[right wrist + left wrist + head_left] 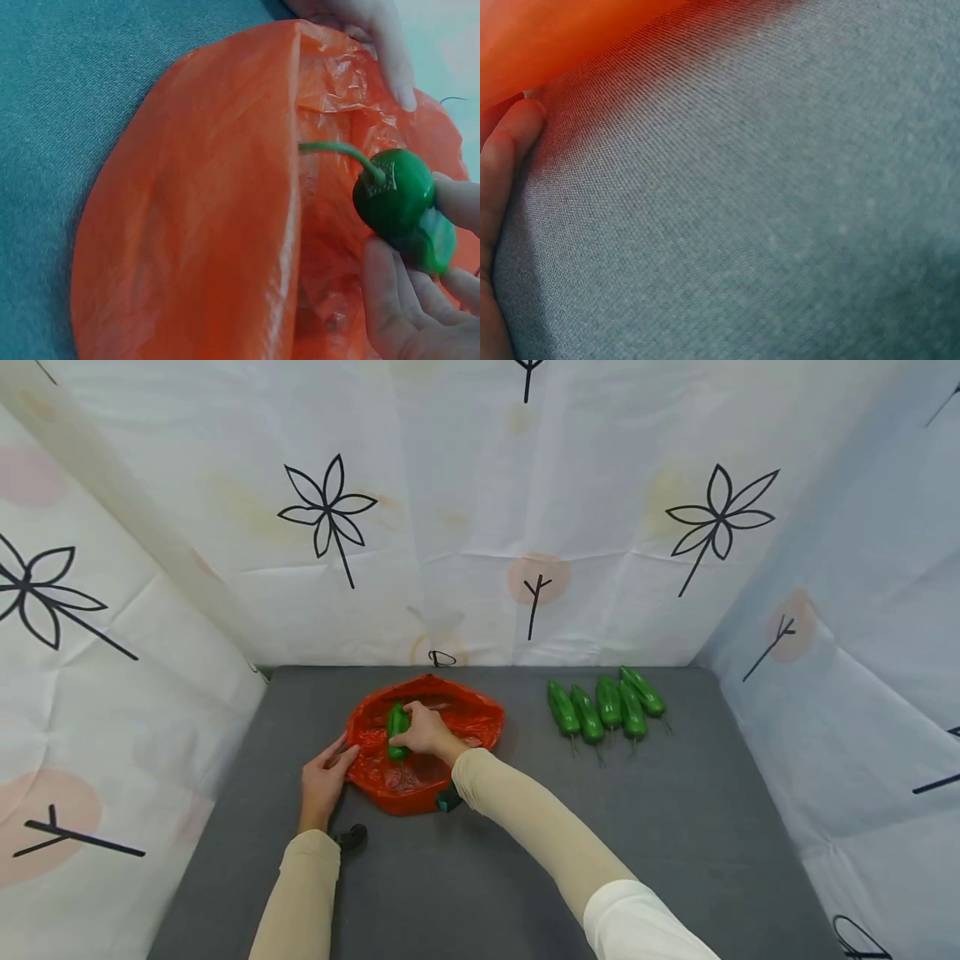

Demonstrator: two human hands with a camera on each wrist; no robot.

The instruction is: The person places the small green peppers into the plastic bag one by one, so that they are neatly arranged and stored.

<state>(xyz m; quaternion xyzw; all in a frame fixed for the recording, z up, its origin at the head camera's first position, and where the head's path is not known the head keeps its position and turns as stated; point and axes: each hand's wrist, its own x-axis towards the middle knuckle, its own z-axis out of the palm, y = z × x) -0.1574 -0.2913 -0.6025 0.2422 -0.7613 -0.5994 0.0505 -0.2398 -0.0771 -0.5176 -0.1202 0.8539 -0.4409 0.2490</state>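
Note:
A red plastic bag [397,803] lies spread on the dark table with its mouth open upward. My left hand [322,787] holds its left rim, the thumb inside the mouth and the fingers outside, as the right wrist view shows. My right hand [429,732] grips a glossy green pepper [397,723] over the bag's open mouth. In the right wrist view the held pepper [394,196] has its curved stem towards the bag's near wall, with fingers and thumb on its sides. The left wrist view catches only part of the left fingers [501,157] under the orange-red plastic.
Several green peppers [588,717] lie in a loose row at the table's back right, stems towards the front. Patterned white cloth [480,527] hangs behind the table [675,827] and along both sides. A small dark device [351,837] sits by the left wrist.

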